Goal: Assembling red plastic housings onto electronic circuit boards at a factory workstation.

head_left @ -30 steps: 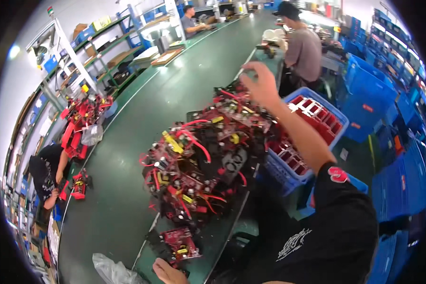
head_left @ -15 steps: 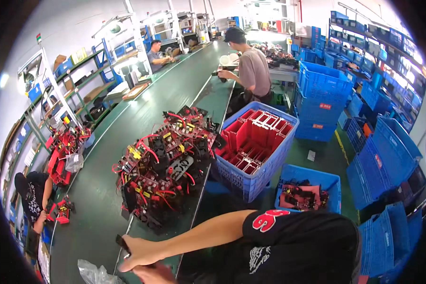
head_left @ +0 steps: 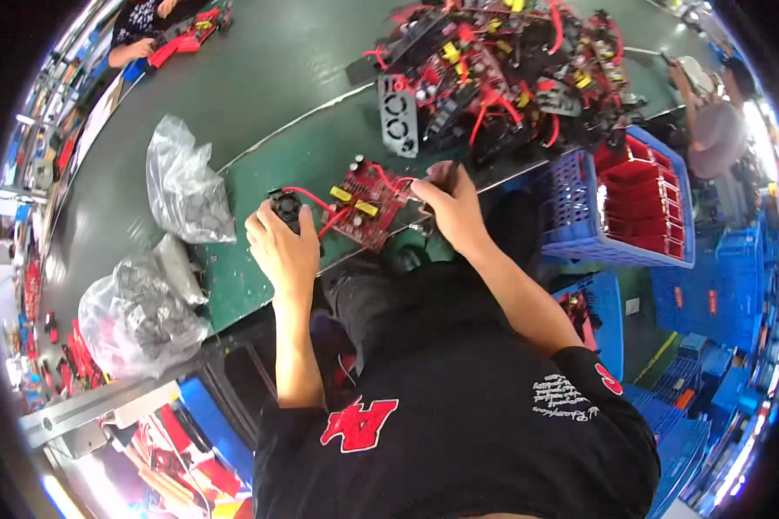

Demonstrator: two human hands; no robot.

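A red circuit board [head_left: 374, 223] with yellow parts and red wires lies between my hands near the table's front edge. Round a small black fan [head_left: 286, 208] at its left end, the fingers of my left hand [head_left: 283, 246] are closed; a red wire runs from there to the board. My right hand [head_left: 455, 208] is at the board's right end, its fingers pinching a dark piece whose shape is mostly hidden. Behind the board rises a pile of similar circuit boards [head_left: 493, 82], with a grey metal plate with round holes [head_left: 398, 117] at its left.
Clear plastic bags [head_left: 186, 177] with dark parts lie left on the green table [head_left: 260, 160]. A blue crate [head_left: 571, 208] of red metal housings [head_left: 636, 195] stands right, near a blue bin [head_left: 610, 311]. Another person's hand [head_left: 134, 50] is far left, touching a red assembly [head_left: 182, 39].
The view has swung down and leftward to the table before me. My hands, earlier together near a dark object, are now apart at either end of a circuit board.
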